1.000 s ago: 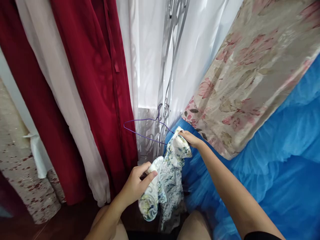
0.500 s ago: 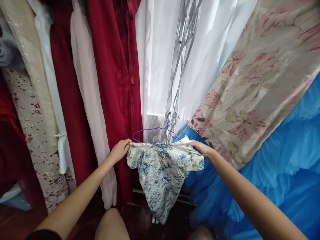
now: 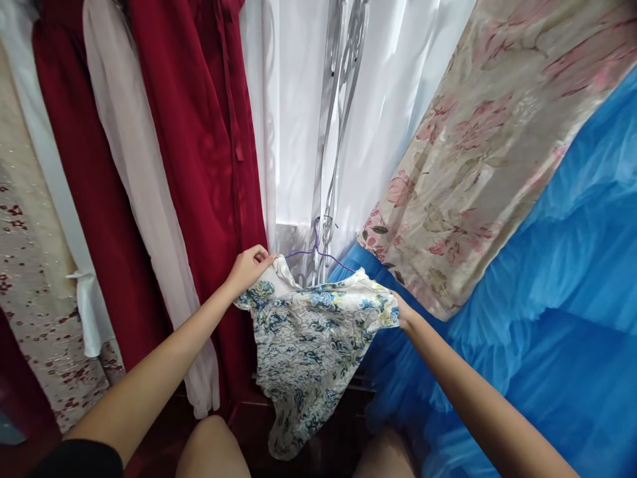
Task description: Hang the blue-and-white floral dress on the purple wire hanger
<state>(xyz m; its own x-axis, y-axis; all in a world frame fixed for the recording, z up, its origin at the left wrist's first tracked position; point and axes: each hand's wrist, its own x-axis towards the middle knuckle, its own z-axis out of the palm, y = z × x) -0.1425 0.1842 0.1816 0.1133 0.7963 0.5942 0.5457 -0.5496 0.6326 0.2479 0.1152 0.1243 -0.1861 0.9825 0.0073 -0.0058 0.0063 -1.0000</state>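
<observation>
A small white garment with a blue and green flower print hangs spread between my two hands. My left hand is closed on its upper left corner. My right hand grips the right edge, its fingers mostly hidden behind the cloth. A thin purple wire hanger hangs just behind the garment's top edge, its lower part covered by the cloth. My bare knees show at the bottom of the view.
Long garments hang close in front: dark red robes, a pale beige one, sheer white cloth, a cream fabric with pink flowers and blue tulle on the right. A speckled beige fabric hangs at left.
A second ago the garment was bunched low in my hands. Both hands have lifted and spread it wide in front of the purple hanger, and its top now covers the hanger's lower wire.
</observation>
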